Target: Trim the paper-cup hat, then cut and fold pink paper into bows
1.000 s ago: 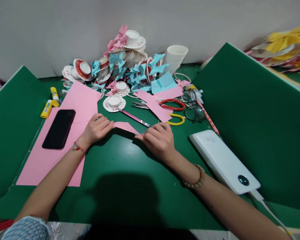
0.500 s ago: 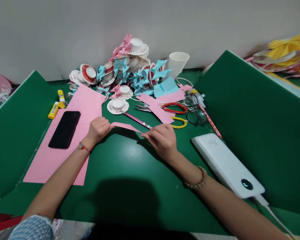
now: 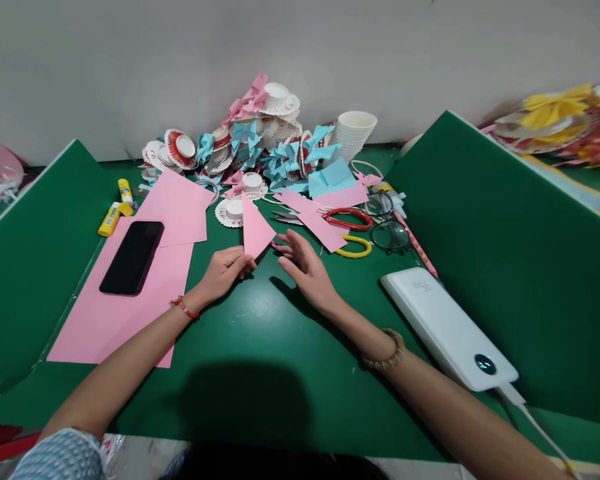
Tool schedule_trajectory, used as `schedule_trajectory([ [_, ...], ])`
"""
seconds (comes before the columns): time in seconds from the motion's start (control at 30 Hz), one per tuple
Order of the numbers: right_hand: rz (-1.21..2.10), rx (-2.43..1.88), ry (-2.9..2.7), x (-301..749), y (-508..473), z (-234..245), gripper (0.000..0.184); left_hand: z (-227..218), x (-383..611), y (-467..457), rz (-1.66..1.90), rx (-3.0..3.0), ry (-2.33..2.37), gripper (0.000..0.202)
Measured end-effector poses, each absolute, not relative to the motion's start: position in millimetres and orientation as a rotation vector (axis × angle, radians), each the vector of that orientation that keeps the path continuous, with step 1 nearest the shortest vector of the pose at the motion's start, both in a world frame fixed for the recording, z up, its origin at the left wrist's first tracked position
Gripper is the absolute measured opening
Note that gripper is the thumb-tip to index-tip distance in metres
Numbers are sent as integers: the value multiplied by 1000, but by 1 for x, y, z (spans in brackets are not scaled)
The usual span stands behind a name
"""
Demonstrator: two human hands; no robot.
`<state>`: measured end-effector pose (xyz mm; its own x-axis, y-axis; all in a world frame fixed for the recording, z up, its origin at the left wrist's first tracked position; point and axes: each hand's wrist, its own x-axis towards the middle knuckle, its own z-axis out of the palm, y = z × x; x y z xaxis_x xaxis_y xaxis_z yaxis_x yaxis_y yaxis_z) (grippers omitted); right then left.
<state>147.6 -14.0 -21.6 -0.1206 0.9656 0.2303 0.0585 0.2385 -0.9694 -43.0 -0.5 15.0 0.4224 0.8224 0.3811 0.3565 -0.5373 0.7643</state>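
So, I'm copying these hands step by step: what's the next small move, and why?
Probably close the right hand on the right corner of the small pink paper: the left hand alone pinches it, near its lower end, while the right hand is open, close beside that corner.

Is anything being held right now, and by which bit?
Yes: a pink paper triangle, near its lower end, by the left hand. The right hand looks empty.

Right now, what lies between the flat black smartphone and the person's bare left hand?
In the head view, from the smartphone to the left hand: part of a large pink paper sheet, then a bare strip of green tabletop.
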Motion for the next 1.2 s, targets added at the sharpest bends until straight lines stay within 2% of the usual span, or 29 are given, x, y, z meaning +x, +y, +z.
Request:
schedule_trajectory([
  [0.2,1213,-949,-1042,131,-8,-19,53,15,-39,-4,912,1897,971,44],
  [0.33,1174,-971,-844,135,1,-13,51,14,-38,-1,882,1832,1001,39],
  [0.43,1141,-940,-863,138,2,-10,35,9,-37,1,949,1791,1082,31],
  [0.47,1120,-921,-911,138,0,-9,29,8,-37,2,973,1780,1115,38],
  [0.53,1049,-883,-1083,136,-5,-7,20,6,-35,1,1024,1806,1170,67],
  [0.6,912,-872,-1322,133,-11,-5,19,7,-34,-1,1079,1878,1205,82],
  [0.67,692,-888,-1559,130,-16,-3,18,9,-33,-2,1139,1877,1221,76],
  [0.77,361,-896,-1751,129,-20,-2,13,10,-34,-2,1212,1500,1209,52],
  [0.87,215,-908,-1727,131,-21,0,9,7,-38,3,1274,1178,1180,35],
  [1.03,246,-991,-1599,139,-21,4,10,7,-41,8,1240,1029,1075,29],
  [1.13,378,-1058,-1475,142,-19,4,9,12,-40,7,1190,963,1018,28],
  [1.2,537,-1074,-1401,144,-16,2,16,14,-40,6,1174,938,1002,28],
])
